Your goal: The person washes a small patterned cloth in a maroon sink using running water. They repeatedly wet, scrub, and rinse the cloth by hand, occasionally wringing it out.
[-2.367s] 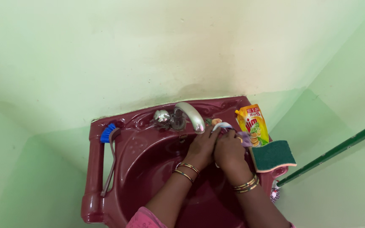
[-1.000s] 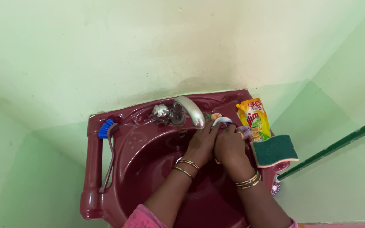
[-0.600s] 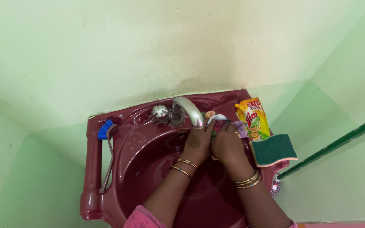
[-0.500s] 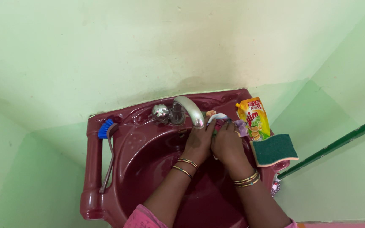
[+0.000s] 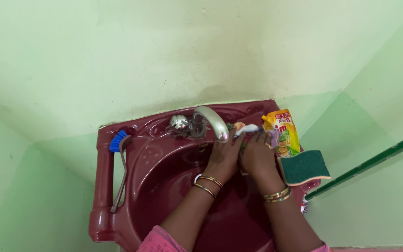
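Cloth (image 5: 249,129), small, white and pale purple, bunched at back rim of sink just right of tap spout; gripped from both sides; part hidden under fingers.

Left hand (image 5: 223,156): fingers curled, pressed against cloth from left, knuckles up, touching right hand. Bangles (image 5: 206,183) on wrist, gold with coloured bands.

Right hand (image 5: 259,156): fingers closed round cloth from right, ring visible on one finger. Gold bangles on this wrist too. Pink sleeve (image 5: 157,241) at lower edge of view.

Sink (image 5: 102,186): maroon plastic wash basin, fixed in corner of pale green walls; both forearms reaching across bowl.

Tap (image 5: 213,122): chrome, curved spout, round knob to its left, mounted on back rim; spout end just beside left fingertips.

Brush (image 5: 119,158): blue bristles at top, long grey-maroon handle, lying along left rim of sink, well apart from hands.

Detergent pouch (image 5: 283,132): yellow with green and red print, lying on right back corner of sink, just beside right hand.

Sponge (image 5: 303,167): green scouring face up, peach underside, on right rim below pouch.

Green pole (image 5: 374,161): slanted, right of sink, running to right edge of view.
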